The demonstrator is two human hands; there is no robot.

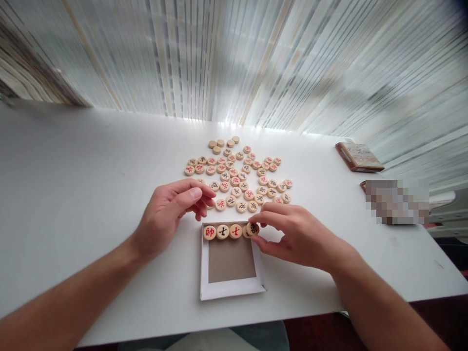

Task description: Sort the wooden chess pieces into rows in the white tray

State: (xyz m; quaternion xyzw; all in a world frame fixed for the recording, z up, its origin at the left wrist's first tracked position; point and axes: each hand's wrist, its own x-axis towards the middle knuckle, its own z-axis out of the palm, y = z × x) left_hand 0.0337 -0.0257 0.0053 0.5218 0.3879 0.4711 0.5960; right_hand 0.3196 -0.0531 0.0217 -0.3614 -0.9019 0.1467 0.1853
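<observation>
Head view, R hand: my R hand (298, 236) has a narrow pinch, thumb + fingers on a black-marked pc (253, 228).
Held pc: over box's far R corner, partly covering another pc there.
L hand: my L hand (171, 209) hovers L of box, fingers loosely curled, thumb tip apart from fingertips.
Box: shallow white box (234, 295), approx. centred btwn my forearms, near table edge.
Row in box: red pc (209, 232) far L, then black, then red, along far wall.
Loose pcs: scattered pcs (235, 181) beyond box, red + black marks, on white table (91, 195).
</observation>
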